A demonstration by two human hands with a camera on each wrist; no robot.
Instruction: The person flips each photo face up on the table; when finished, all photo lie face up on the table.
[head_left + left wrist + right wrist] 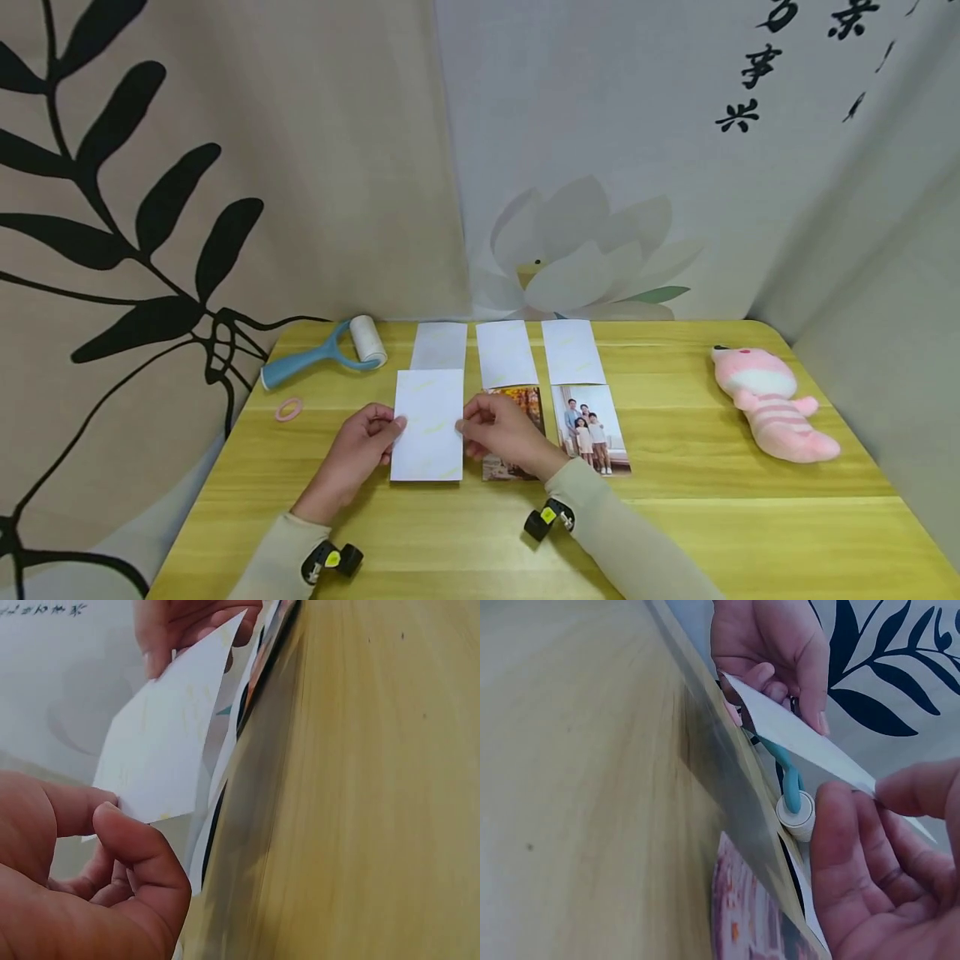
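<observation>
Partly hidden — orange-toned photo (pixel 532 405) behind right hand (pixel 504 428); it and left hand (pixel 363 445) pinch white card (pixel 427 426).

Your table (pixel 772 525) carries 3 white cards (pixel 506 354), 2 photos (pixel 592 433), a lint roller (pixel 321 354), pink ring (pixel 298 407) and plush toy (pixel 776 408).

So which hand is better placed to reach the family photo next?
Probably the right hand: it's nearer the family photo, pinching the right edge of the white card; the left hand pinches the left edge.

White card (pixel 795 737) in right grip (pixel 900 881)
</observation>
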